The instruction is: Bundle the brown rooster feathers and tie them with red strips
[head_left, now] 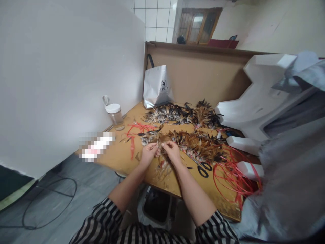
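My left hand (pixel 149 152) and my right hand (pixel 172 151) are close together over the near edge of the table, fingertips pinched on small brown feathers. How many feathers each one holds is too fine to make out. Just beyond the fingers runs a long row of brown and golden feathers (pixel 195 142). Loose pale feathers (pixel 162 170) lie below the hands. To the right of my right hand, black-handled scissors (pixel 203 168) rest on the table with their blades toward the feather row.
Behind is a darker feather row (pixel 172 113) and a silver bag (pixel 156 86). Red plastic strips (pixel 133 145) lie left, with a tangled red bundle (pixel 232 179) at right. A lidded jar (pixel 115 117) stands by the wall; white foam (pixel 269 91) leans right. Below is a bin (pixel 156 205).
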The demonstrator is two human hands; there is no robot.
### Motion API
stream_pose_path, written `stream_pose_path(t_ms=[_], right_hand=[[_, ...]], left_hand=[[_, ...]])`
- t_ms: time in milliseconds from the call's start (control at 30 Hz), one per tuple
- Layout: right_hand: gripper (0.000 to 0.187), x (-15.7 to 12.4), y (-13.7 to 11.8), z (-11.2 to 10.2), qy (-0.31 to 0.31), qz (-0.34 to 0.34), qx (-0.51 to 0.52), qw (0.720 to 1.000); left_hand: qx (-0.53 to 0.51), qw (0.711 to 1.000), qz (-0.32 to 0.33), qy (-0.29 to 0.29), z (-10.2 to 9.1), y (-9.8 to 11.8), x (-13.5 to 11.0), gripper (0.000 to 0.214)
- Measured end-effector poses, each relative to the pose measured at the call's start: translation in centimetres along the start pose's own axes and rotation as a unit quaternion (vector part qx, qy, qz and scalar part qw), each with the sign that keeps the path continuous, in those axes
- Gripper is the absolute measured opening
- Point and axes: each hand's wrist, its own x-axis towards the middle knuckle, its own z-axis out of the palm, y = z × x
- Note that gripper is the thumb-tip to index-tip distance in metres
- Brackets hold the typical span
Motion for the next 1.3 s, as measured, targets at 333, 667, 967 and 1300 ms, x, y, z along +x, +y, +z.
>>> stream_pose_path(t_ms=[333,667,967,1300], right_hand=[[0.023,1.7,0.3,-3.0,-0.006,0.112,0.190,0.975],[0.025,0.3,-0.4,-2.6,0.096,-0.272,-0.299,0.910],[0.019,-1.1,-0.4,-0.6,-0.035,-0.290,-0.354,0.888],[0.018,-1.3,-0.5,-0.2,-0.055,-0.280,-0.269,0.920]], left_hand=[[-0.006,1.000,-0.009,0.017,-0.3,0.0,0.1,0.038],[-0.129,0.990,-0.035,0.037,-0.7,0.9,0.1,0.034],[-0.165,0.985,-0.039,-0.035,-0.6,1.0,-0.4,0.027],[-0.133,0.988,-0.039,-0.066,-0.3,1.1,-0.8,0.026]])
